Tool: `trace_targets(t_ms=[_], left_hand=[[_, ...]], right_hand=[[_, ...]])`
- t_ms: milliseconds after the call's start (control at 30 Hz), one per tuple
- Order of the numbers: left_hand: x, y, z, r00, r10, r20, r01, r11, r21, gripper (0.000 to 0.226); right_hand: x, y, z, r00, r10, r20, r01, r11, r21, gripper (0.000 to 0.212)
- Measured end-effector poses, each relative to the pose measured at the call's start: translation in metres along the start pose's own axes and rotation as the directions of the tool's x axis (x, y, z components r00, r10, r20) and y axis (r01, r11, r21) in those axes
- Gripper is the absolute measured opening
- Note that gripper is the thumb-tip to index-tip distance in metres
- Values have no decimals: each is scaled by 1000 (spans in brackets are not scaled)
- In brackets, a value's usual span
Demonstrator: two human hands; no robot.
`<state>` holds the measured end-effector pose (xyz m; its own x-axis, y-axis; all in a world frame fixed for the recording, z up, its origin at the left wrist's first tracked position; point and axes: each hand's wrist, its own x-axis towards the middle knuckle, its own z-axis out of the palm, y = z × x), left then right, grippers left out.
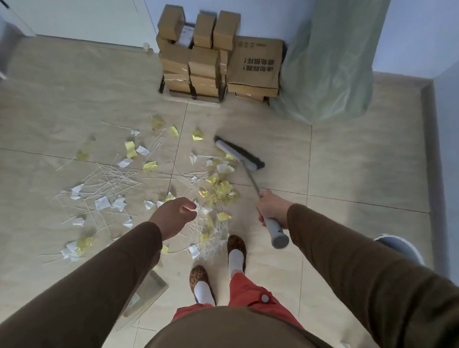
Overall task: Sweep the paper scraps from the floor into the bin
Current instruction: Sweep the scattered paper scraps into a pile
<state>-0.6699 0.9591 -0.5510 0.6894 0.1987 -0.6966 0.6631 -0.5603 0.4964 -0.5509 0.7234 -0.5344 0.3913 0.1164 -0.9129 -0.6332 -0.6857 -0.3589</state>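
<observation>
Bin (401,248): pale rim only, at the right edge of view behind the right sleeve, interior hidden, contents cannot be told. Dustpan (147,294): flat, translucent grey, on the floor under the left forearm, one white scrap visible in it. Cardboard boxes (204,59): stacked closed against the far wall, beside a green plastic-wrapped column (335,56). Broom (248,171): grey handle with its long axis running from the near right up and left to the head; the head (238,152) lies crosswise to that, dark bristles facing away to the right, resting on the tiled floor (349,160) at the right edge of the litter. Paper scraps (218,189): yellow and white pieces mixed with thin white sticks, scattered over the floor left of the broom head and down to just before the patterned slippers (235,246); densest yellow cluster just beside the handle. Right hand (272,209): fingers wrapped tight around the handle near its capped end. Left hand (174,216): empty, held above the scraps, fingers loosely curled, touching nothing
</observation>
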Motion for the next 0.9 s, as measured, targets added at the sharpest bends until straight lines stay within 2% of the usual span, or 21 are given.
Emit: trace_targets(t_ms=[100,333,600,700,767,800,833,867,900], left_hand=[[8,11,5,1000,-4,11,4,1000,-24,25],[21,29,5,1000,24,18,-23,996,-91,24],[0,-2,-30,996,-19,-84,11,995,-98,24],[-13,-31,-41,991,-78,-107,65,991,-117,18],[-20,-46,-44,987,-111,-119,95,987,-128,20],[-22,-51,-44,986,-119,-120,103,986,-132,22],[-25,-57,-43,985,-128,-118,112,984,-139,24],[-26,-62,-43,984,-137,-116,119,982,-150,24],[-28,-68,-42,984,-142,-111,123,979,-161,25]], right_hand=[[-23,28,-14,997,-55,59,62,991,-119,38],[-58,34,-55,993,-103,57,109,989,-103,37],[42,-66,-36,975,-212,-60,196,959,-207,48],[73,-111,-16,964,-256,-66,223,921,-318,45],[84,-132,1,953,-300,-36,261,875,-408,32],[82,-143,12,942,-334,14,271,739,-616,27],[74,-146,25,938,-343,52,244,545,-802,25],[73,-147,37,928,-353,123,250,343,-905,25],[77,-144,48,930,-328,168,261,265,-928,26]])
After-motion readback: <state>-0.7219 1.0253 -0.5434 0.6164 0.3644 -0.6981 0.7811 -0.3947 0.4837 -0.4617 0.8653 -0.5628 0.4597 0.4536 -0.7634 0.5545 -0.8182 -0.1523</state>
